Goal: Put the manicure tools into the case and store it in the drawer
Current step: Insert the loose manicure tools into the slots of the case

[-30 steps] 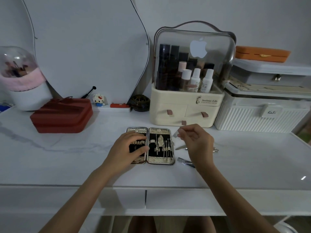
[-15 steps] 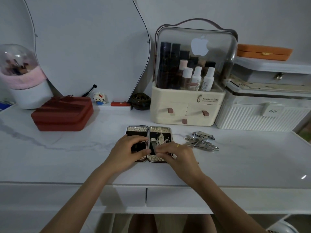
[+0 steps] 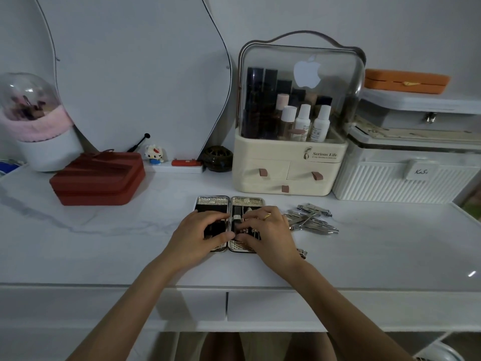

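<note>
Right hand (image 3: pixel 269 231), raised clear of the case one second ago, has come down onto the right half of the open case (image 3: pixel 230 201), fingers pressing a tool into its slots; nothing visibly gripped. Left hand (image 3: pixel 201 234) still steadies the left half, fingers flat. Loose manicure tools (image 3: pixel 311 218) remain on the tabletop (image 3: pixel 377 243) just beside; drawer (image 3: pixel 273 306) closed.

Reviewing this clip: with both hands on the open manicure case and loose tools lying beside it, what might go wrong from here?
1. The heap of loose tools lies tangled to the right of the case; lifting one may drag others across the desk.
2. A small tool sits half hidden by the right hand and could be missed.
3. The left hand presses only the left half; the case may shift as the right hand works.
</note>
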